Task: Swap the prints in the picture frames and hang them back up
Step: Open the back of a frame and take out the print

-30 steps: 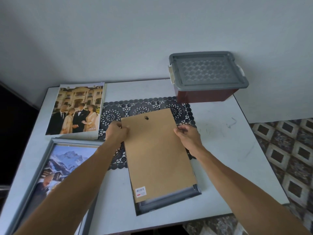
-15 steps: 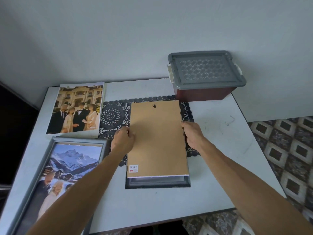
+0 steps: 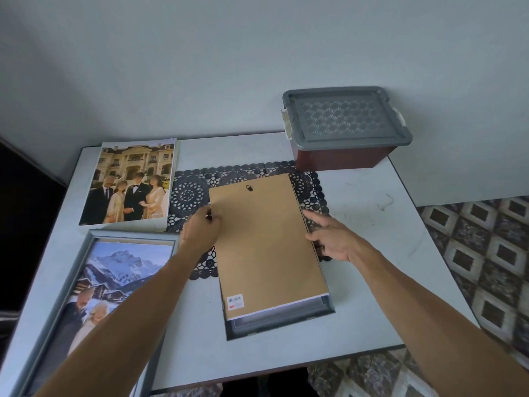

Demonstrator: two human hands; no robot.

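Note:
A brown backing board with a small hanger lies on a face-down dark grey frame, whose near end sticks out. A thin white print edge shows beneath the board. My left hand pinches the board's left edge with curled fingers. Along the right edge my right hand rests with fairly straight fingers. A loose print of people before a mansion lies at the far left. Nearer me, a light grey frame holds a mountain print.
A red box with a grey lid stands at the back right of the white table. A black lace mat lies under the board's far end. The wall is close behind; patterned floor tiles lie to the right.
The board and frame slid away from me and turned straighter on the table. My right hand's fingers have loosened from gripping the right edge.

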